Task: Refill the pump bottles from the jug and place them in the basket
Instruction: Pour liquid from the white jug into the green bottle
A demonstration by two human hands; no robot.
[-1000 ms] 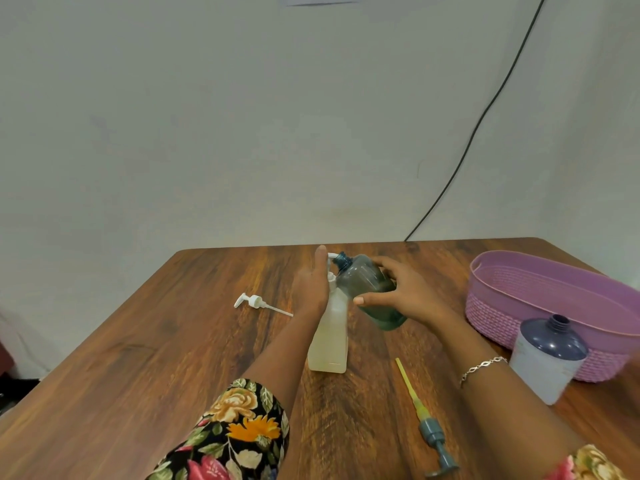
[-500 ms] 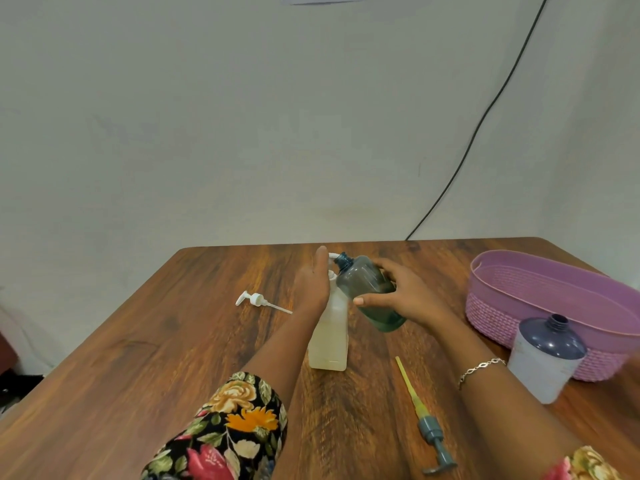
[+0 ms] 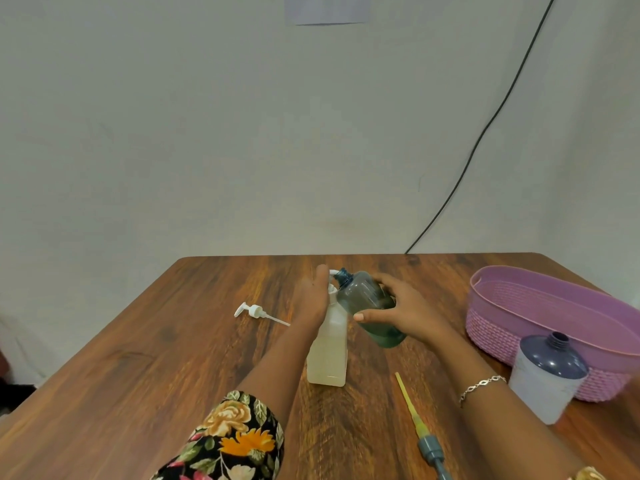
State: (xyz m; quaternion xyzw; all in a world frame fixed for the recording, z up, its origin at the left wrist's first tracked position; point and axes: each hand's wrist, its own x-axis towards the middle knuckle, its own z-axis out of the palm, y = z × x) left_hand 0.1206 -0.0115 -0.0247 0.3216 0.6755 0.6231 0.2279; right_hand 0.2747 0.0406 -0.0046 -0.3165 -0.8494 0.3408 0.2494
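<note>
Hardly anything shifts: the right hand (image 3: 408, 317) still grips the tilted green bottle (image 3: 367, 299), neck against the mouth of the pale bottle (image 3: 329, 355) standing mid counter (image 3: 173, 358); the left hand (image 3: 311, 299) holds its neck.

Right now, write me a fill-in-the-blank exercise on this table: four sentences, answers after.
1. The left grip holds the pale bottle upright; the right grip holds the teal bottle ____.
2. The white pump lies on the table to the ____ of both grips.
3. The grey pump has a ____ dip tube.
4. The blue-shouldered bottle stands in front of the purple ____.
Answers: tilted, left, yellow, basket.
</note>
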